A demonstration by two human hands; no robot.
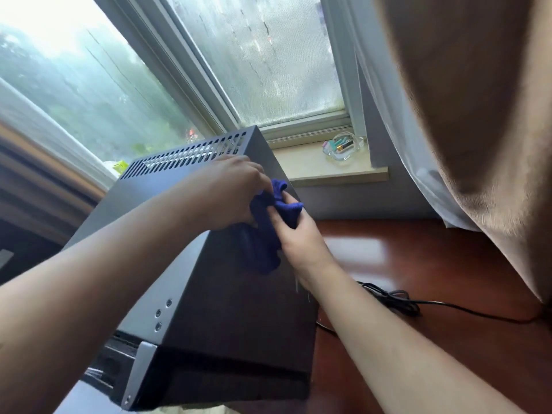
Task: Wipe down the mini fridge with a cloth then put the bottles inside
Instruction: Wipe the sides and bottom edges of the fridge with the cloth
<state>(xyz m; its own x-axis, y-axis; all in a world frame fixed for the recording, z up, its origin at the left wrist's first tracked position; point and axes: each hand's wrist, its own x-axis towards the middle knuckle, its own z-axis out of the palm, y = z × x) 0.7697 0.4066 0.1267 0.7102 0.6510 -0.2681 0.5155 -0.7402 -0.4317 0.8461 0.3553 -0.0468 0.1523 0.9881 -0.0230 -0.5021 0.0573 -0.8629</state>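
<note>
A black mini fridge [227, 318] stands below the window, seen from above, with a row of vent slots along its back top edge. A dark blue cloth [265, 234] hangs bunched over the fridge's upper right edge. My left hand [230, 192] grips the cloth's top from the left. My right hand [295, 234] pinches the cloth from the right, thumb on top. No bottles are in view.
A black power cord [397, 300] lies coiled on the reddish wood floor [448, 264] to the right. A glass dish with batteries [343, 146] sits on the windowsill. A beige curtain [478, 100] with white lining hangs at the right.
</note>
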